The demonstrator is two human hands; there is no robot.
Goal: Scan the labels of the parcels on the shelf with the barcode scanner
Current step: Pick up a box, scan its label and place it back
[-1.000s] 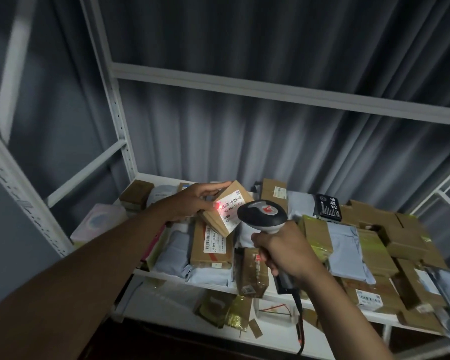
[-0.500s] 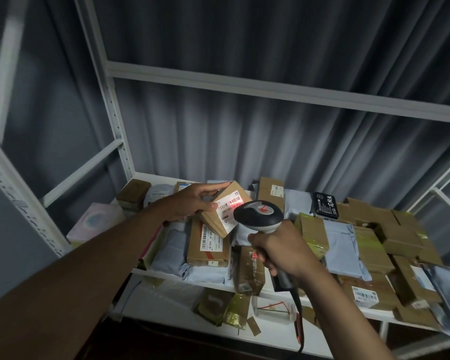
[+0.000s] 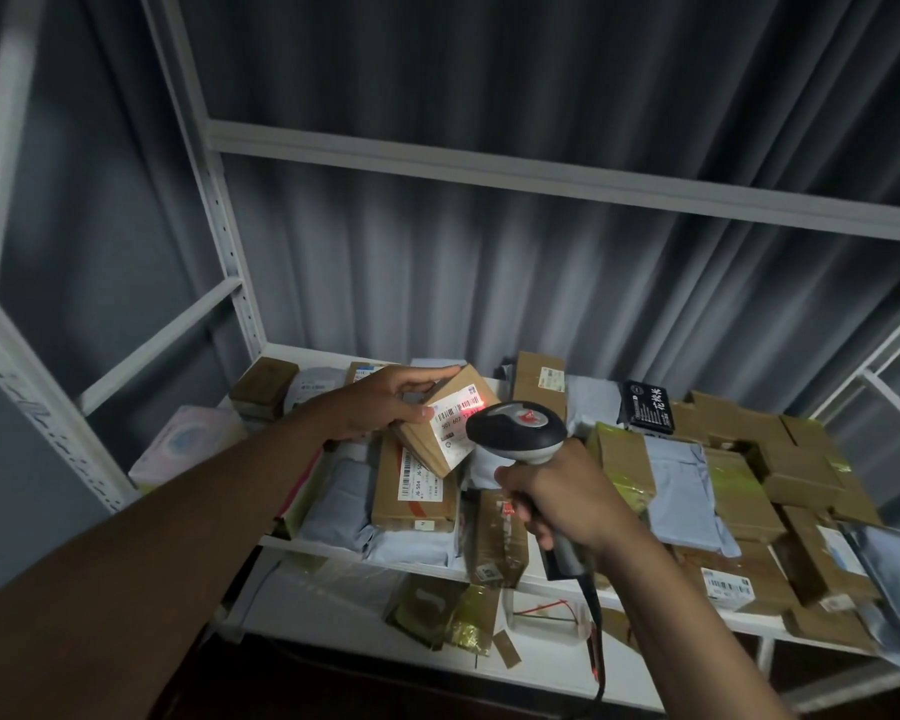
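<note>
Grey pleated curtain hangs behind a white metal shelf [image 3: 333, 550] in dim light, its boards crowded with parcels.

Nearest the camera, 2 bare forearms reach in from the lower corners. On the lower board, below the hands, lie a gold-taped packet [image 3: 445, 618] and a clear pouch with red wire [image 3: 549, 613]. The right hand [image 3: 562, 498] is curled tight around the grip of the barcode scanner [image 3: 518, 426], whose dark cable [image 3: 596, 652] drops past the front edge of the shelf. The scanner's grey and black head points away and left, just beside the label of the raised parcel.

The left hand [image 3: 380, 402] holds a small brown box [image 3: 445, 420] tilted above the pile, fingers over its top edge and thumb against the near face. A red glow falls across the barcode on its white label [image 3: 455, 415].

Under that box lies a flat brown parcel [image 3: 414, 488] with a white label and red tape, flanked by pale grey mailer bags [image 3: 336, 504]. To the right, taped brown cartons [image 3: 791, 459] are heaped together, 1 near the front showing a barcode label [image 3: 726, 584]. Further back sit a black packet with white characters [image 3: 648, 407] and an upright brown box [image 3: 539, 381]. At far left rests a pink and white pack [image 3: 183, 441].
</note>
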